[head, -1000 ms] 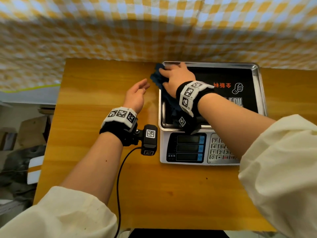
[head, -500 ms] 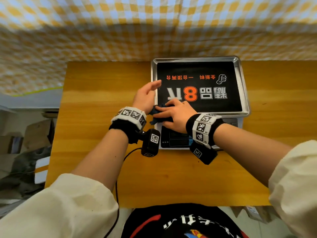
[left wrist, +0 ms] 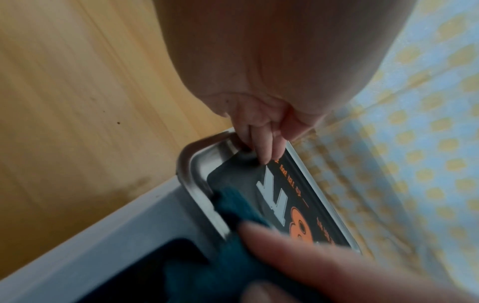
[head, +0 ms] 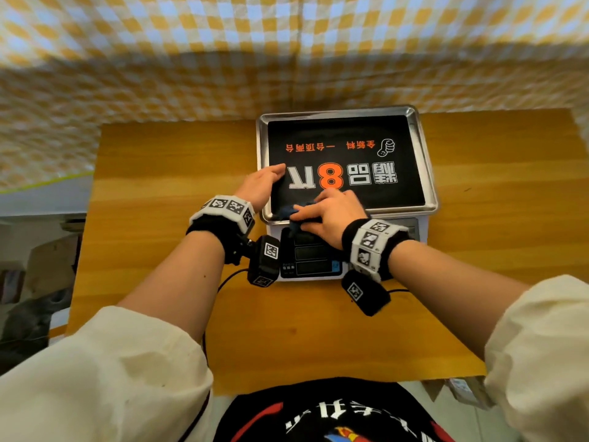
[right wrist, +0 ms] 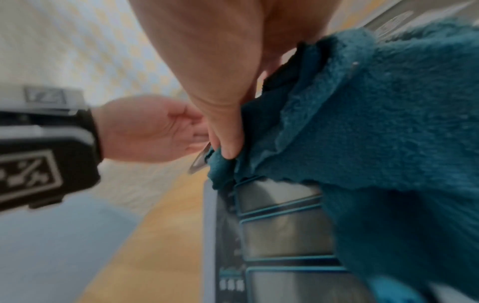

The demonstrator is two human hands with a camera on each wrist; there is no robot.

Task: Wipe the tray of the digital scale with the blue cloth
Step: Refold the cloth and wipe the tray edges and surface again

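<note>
The digital scale (head: 314, 264) stands at the back middle of the wooden table. Its steel tray (head: 426, 161) carries a black sticker with orange and white print. My right hand (head: 331, 215) lies on the tray's near left corner and grips the bunched blue cloth (head: 289, 213). In the right wrist view the cloth (right wrist: 376, 123) hangs over the scale's display (right wrist: 279, 227), pinched under my thumb (right wrist: 226, 143). My left hand (head: 263, 183) is open, and its straight fingers (left wrist: 261, 147) touch the tray's left rim (left wrist: 197, 164) just behind the cloth (left wrist: 241, 207).
The table (head: 318, 333) is bare wood in front of and beside the scale. A yellow and blue checked curtain (head: 287, 59) hangs close behind it. A black cable (head: 229, 279) trails from my left wrist. Boxes and clutter (head: 38, 269) sit beyond the left table edge.
My right hand dragged the cloth from the tray's far left corner down to its near left corner. My left hand moved from the table onto the tray's left rim.
</note>
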